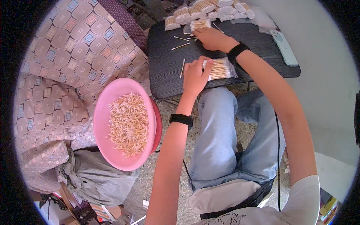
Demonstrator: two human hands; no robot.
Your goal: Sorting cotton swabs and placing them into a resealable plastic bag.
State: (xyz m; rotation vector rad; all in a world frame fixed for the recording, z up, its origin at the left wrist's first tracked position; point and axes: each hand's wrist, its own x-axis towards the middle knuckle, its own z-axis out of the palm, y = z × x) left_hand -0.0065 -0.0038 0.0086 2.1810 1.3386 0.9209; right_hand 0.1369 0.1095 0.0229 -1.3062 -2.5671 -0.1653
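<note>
My left hand [195,76] is closed round the left end of a clear plastic bag of cotton swabs [220,69], which lies on the near part of a black table. Farther off, my right hand [213,39] is low over the tabletop, its fingers bent together beside a few loose cotton swabs [181,38]. What its fingertips pinch, if anything, is too small to tell. Just beyond those fingers lies another bag of cotton swabs [200,24]. One loose swab [182,68] rests left of my left hand, and another swab [180,46] lies farther up.
Several filled swab bags [195,11] are piled along the far edge of the black table [165,75]. A pale phone-like object [284,48] lies at its right edge. At left stands a pink basin [103,123] holding many loose swabs [129,125], near patterned cloth [82,45].
</note>
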